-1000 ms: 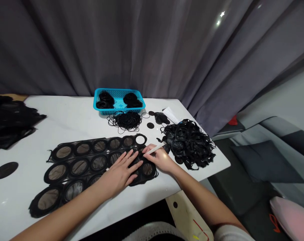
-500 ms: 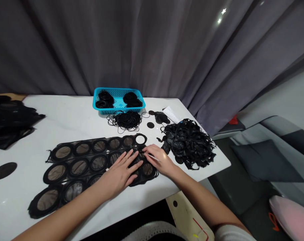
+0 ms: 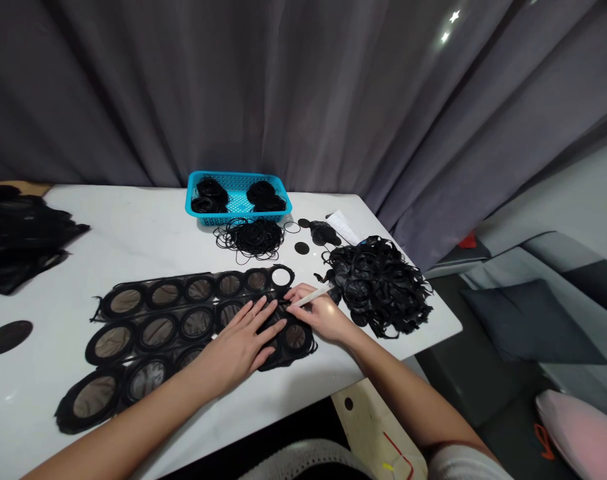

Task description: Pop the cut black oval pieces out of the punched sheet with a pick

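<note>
Black ring-shaped pieces with sheer dark fabric (image 3: 157,332) lie in rows on the white table (image 3: 148,253). My left hand (image 3: 243,340) rests flat across the right part of the rows, fingers spread. Just right of it, my right hand (image 3: 317,312) pinches a thin whitish tool (image 3: 311,295), its tip end low at the rings and its other end pointing up to the right. One ring at the top right of the rows (image 3: 282,276) shows white table through its middle. What lies under my left palm is hidden.
A blue basket (image 3: 238,215) with black bundles stands at the back, a heap of thin black loops (image 3: 256,239) before it. Black scraps (image 3: 383,287) are piled at the right, dark fabric (image 3: 23,237) at the far left. A paper (image 3: 344,228) lies behind the scraps.
The whitish tool has tilted and now shows more of its length, reaching up to the right past my right hand. My left hand has stayed in place.
</note>
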`<act>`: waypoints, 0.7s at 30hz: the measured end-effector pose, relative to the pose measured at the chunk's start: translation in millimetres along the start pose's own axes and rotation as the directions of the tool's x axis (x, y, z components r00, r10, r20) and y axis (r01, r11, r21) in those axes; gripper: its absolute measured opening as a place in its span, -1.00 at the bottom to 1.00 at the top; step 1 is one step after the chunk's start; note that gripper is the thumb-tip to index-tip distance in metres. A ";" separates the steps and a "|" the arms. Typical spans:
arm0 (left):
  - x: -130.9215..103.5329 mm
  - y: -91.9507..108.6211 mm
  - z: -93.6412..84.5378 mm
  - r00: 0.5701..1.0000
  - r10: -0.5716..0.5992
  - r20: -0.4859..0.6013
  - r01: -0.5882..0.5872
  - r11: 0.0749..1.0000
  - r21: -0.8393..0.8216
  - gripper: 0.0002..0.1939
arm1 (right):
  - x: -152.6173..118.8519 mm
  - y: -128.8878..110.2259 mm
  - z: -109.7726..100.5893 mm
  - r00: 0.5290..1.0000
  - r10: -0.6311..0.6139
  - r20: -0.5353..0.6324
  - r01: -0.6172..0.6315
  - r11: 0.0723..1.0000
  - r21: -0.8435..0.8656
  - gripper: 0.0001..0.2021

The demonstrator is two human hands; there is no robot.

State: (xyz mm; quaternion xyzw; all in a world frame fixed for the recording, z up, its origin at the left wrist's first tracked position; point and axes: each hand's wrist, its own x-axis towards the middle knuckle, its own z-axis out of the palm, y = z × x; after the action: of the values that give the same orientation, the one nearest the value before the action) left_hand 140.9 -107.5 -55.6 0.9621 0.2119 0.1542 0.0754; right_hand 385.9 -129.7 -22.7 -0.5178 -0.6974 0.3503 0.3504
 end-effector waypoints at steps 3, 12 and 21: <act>-0.4 -0.2 1.5 1.000 -0.004 -0.013 0.004 1.000 -0.020 -0.49 | 0.6 -0.2 -0.4 1.000 0.014 -0.008 -0.014 1.000 0.027 -0.83; -1.4 -1.0 4.4 1.000 -0.001 -0.016 0.000 1.000 -0.025 -0.48 | -1.5 0.2 1.4 0.999 -0.034 0.020 0.035 0.997 -0.072 -0.84; -0.9 0.1 2.9 0.999 0.002 -0.035 -0.003 1.000 -0.024 -0.49 | -4.1 -2.7 7.3 0.989 -0.143 0.046 0.150 0.961 -0.234 -0.90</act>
State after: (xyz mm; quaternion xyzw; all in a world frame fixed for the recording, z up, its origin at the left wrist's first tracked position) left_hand 141.0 -108.2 -58.5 0.9585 0.2103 0.1737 0.0829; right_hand 379.2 -135.2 -24.7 -0.4978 -0.7756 0.2449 0.3010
